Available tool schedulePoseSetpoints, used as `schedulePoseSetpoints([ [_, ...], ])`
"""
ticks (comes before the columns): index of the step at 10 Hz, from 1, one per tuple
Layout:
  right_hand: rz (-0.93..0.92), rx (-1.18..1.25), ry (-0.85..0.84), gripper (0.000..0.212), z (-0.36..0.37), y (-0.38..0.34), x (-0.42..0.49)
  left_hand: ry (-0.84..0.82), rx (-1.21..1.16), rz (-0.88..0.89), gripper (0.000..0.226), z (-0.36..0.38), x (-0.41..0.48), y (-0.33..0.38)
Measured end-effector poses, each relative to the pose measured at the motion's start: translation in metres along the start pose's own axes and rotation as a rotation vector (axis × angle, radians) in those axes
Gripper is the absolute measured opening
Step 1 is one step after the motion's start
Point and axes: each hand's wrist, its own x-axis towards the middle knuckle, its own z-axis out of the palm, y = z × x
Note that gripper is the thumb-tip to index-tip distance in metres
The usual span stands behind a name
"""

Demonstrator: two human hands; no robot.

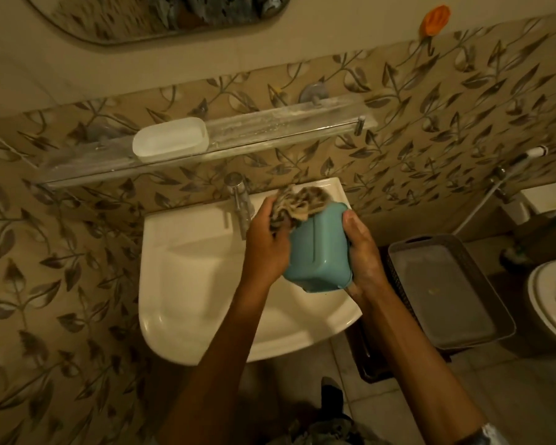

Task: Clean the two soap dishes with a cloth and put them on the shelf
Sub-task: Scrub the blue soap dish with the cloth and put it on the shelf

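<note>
Bathroom sink (187, 284) | hands grip: left (267, 248) cloth (297, 203), right (363, 252) teal dish (318, 255), underside up

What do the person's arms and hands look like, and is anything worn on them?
Both forearms are bare, with no watch or bracelet in view. The left hand and the right hand wear no gloves, and no rings can be seen. At the lower right edge, a bit of light, bluish sleeve shows on the right arm.

A dish (170, 139) sat on the shelf (270, 130) above the sink (187, 284); a basket (450, 293) lay right of the sink.
</note>
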Motion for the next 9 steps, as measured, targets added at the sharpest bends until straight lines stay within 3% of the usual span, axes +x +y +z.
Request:
schedulePoseSetpoints([
  [2, 0.003, 0.033, 0.075, 0.061, 0.009, 0.0, 0.008, 0.135, -0.273, -0.131, 0.049, 0.025, -0.077, -0.016],
  [3, 0.082, 0.045, 0.1, 0.058, 0.016, 0.004, 0.007, 0.157, -0.219, 0.023, 0.066, 0.029, -0.089, -0.006],
  [4, 0.127, 0.018, 0.075, 0.053, 0.018, 0.01, 0.004, 0.065, -0.095, 0.174, 0.064, 0.021, -0.072, 0.002],
  [5, 0.033, -0.118, 0.057, 0.035, 0.017, 0.018, -0.001, -0.064, 0.007, 0.139, 0.061, 0.011, -0.043, 0.008],
  [6, -0.047, -0.275, 0.0, 0.034, 0.012, 0.026, -0.008, 0.018, -0.005, -0.084, 0.035, 0.001, -0.008, 0.007],
  [7, -0.042, -0.21, 0.012, 0.036, 0.006, 0.022, -0.011, 0.054, -0.381, -0.522, 0.036, -0.012, 0.009, -0.018],
  [8, -0.185, -0.406, 0.115, 0.013, 0.005, 0.018, -0.01, 0.151, -0.55, -0.721, 0.035, -0.026, -0.008, -0.045],
  [9, -0.562, -1.029, 0.0, 0.013, 0.004, 0.019, -0.011, 0.11, -0.605, -0.712, 0.054, -0.034, -0.028, -0.054],
])
